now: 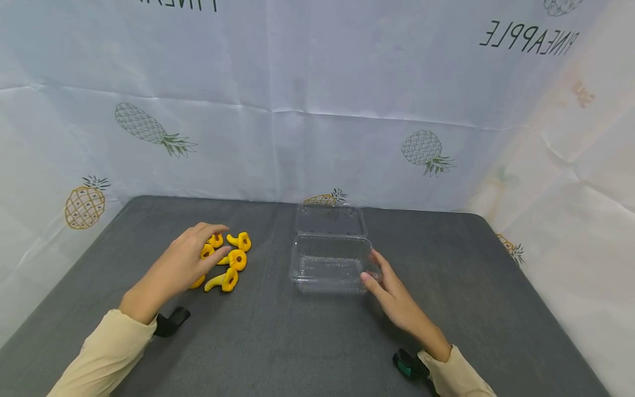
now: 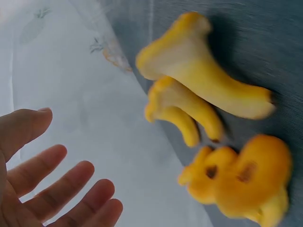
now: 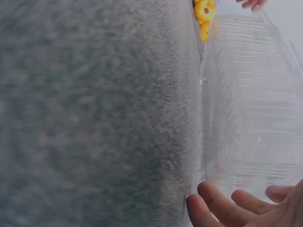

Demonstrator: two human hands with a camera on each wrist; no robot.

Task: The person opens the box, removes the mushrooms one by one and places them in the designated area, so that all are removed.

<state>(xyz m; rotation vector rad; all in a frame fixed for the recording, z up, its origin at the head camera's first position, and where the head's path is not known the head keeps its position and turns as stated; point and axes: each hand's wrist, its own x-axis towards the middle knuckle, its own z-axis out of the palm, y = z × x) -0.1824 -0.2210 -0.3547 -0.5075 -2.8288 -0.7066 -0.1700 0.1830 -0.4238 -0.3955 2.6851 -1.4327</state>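
Note:
Several yellow trumpet-shaped mushrooms (image 1: 238, 259) lie in a cluster on the left part of the table; two larger-looking ones (image 2: 251, 179) are seen close up in the left wrist view. My left hand (image 1: 190, 253) hovers over the cluster, thumb and fingers spread apart with nothing between them. It hides some of the mushrooms. A clear plastic clamshell container (image 1: 327, 262) stands near the middle, its lid (image 1: 331, 220) folded back. My right hand (image 1: 394, 292) holds its right front corner, thumb at the front rim and fingers along the right side.
The dark grey table (image 1: 297, 347) ends at a hanging white cloth (image 1: 278, 143) printed with pineapples behind it. Black straps (image 1: 171, 321) are worn at both wrists.

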